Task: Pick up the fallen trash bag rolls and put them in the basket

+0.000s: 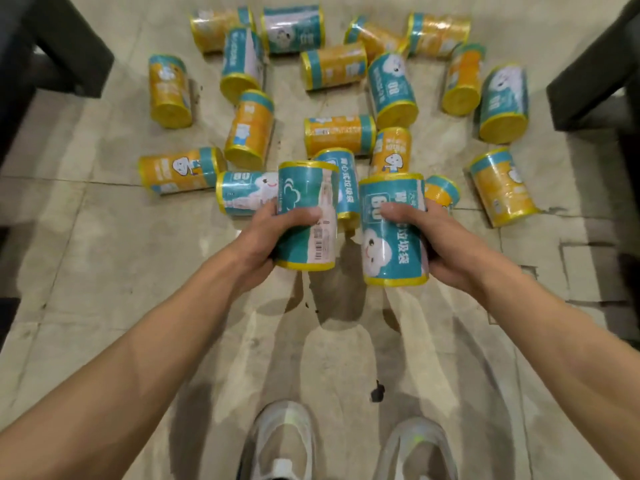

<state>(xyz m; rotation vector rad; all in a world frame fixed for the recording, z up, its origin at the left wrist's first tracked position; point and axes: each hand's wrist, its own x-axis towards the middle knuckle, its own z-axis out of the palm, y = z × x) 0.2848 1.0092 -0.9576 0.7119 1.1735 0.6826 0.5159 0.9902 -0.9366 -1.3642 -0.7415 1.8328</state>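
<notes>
My left hand (268, 237) grips a yellow trash bag roll with a teal label (306, 188), lifted off the floor. My right hand (440, 240) grips a second teal-labelled roll (393, 244) beside it, also off the floor. Both rolls are held side by side, close but apart, above the tiled floor (104, 271). Several more rolls lie scattered on the floor beyond my hands, such as an orange one (339, 135) and a teal one (391, 88). No basket is in view.
Dark furniture or shelf bases stand at the upper left (52, 39) and upper right (595, 81). My two pale shoes (280, 441) stand at the bottom of the view. A small dark spot (377, 391) marks the floor in front of them.
</notes>
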